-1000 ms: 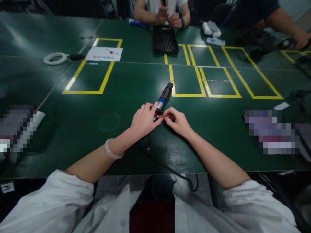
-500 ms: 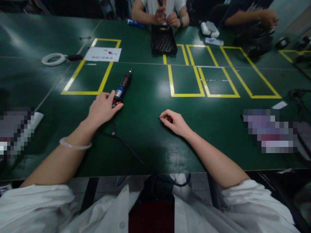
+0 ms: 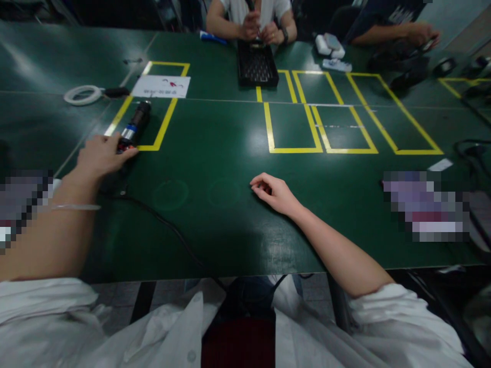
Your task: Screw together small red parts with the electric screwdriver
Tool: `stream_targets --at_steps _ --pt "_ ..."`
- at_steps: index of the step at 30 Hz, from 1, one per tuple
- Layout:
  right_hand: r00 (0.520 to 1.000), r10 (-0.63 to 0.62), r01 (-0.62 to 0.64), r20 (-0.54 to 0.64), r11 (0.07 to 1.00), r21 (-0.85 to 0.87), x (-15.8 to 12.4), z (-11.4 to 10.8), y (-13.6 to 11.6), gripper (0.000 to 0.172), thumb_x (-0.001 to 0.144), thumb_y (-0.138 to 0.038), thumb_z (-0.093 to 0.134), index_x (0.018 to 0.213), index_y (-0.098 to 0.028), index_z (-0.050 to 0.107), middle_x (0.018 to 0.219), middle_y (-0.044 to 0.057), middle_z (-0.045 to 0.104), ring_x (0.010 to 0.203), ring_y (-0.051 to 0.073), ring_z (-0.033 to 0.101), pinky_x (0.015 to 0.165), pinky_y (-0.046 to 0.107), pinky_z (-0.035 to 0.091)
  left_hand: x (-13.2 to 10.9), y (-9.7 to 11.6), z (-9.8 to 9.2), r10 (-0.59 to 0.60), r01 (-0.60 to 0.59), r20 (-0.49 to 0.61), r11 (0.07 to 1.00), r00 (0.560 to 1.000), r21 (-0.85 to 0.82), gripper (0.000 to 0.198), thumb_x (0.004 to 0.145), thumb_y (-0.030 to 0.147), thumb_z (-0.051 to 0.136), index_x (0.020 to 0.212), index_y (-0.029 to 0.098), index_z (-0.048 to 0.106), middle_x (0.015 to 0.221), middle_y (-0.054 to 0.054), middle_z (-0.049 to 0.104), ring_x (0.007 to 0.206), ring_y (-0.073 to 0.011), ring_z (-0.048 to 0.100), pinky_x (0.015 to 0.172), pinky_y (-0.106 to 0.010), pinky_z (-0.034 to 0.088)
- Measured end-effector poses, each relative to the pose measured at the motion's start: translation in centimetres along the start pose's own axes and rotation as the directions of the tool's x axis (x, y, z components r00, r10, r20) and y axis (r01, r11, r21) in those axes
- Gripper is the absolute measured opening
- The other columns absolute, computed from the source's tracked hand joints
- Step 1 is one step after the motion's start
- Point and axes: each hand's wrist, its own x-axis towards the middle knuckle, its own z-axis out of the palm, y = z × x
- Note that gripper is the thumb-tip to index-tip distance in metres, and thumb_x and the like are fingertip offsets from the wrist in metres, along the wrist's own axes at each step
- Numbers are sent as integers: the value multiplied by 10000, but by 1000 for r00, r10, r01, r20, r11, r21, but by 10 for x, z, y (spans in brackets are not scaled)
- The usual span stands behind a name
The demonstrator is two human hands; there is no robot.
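Note:
My left hand (image 3: pixel 103 156) is closed round the rear end of an electric screwdriver (image 3: pixel 135 124), black with a blue and silver band. Its front part lies over the left yellow-taped rectangle (image 3: pixel 164 128), tip pointing away from me towards a white printed card (image 3: pixel 161 86). From the tool's back a black cable (image 3: pixel 169 225) runs across the table and over the front edge. My right hand (image 3: pixel 276 194) rests on the green table (image 3: pixel 215 225), fingers curled in; whether anything is inside them is hidden.
Across the table a person's hands (image 3: pixel 261 29) work above a black tray (image 3: pixel 258 64). More yellow-taped rectangles (image 3: pixel 295 150) mark the right half. A coiled white cable (image 3: pixel 82 95) lies at the left. Blurred-out devices flank me, one at the right (image 3: pixel 422 204). Another person's hand (image 3: pixel 424 36) is at the far right.
My left hand has carried the electric screwdriver leftward, from beside the left taped rectangle to over it, dragging the cable along. My right hand has stayed put.

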Motion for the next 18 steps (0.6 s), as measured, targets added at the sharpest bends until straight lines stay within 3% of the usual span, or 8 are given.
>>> stream_targets --at_steps 4,8,13,18 --pt "1000 14 -14 8 1000 5 0 0 1 138 907 -223 553 1027 -188 611 910 34 676 707 125 578 667 256 448 -19 15 -4 61 -54 -171 997 983 46 790 884 659 500 1414 75 467 1210 -150 495 1001 -257 425 877 -329 363" --pt "1000 14 -15 14 1000 21 0 0 1 151 909 -230 551 1043 -184 605 912 36 682 703 125 578 669 257 449 -40 34 2 22 -29 -287 999 958 -17 602 899 545 549 1296 94 525 1219 -121 485 964 -226 439 793 -292 344" --pt "999 26 -26 21 1000 11 1 0 0 149 909 -223 556 1044 -186 606 916 38 691 708 129 586 669 259 447 -47 41 4 -31 -9 -281 990 959 -140 553 994 570 320 1258 130 528 1206 -87 481 1012 -249 459 856 -402 349" --pt "999 23 -23 29 1000 5 0 0 -1 151 911 -228 557 1049 -188 606 914 33 692 714 128 587 678 258 449 -37 37 -6 -154 117 -186 973 970 -199 581 993 541 325 1261 79 553 1126 -100 527 1018 -263 484 860 -438 357"
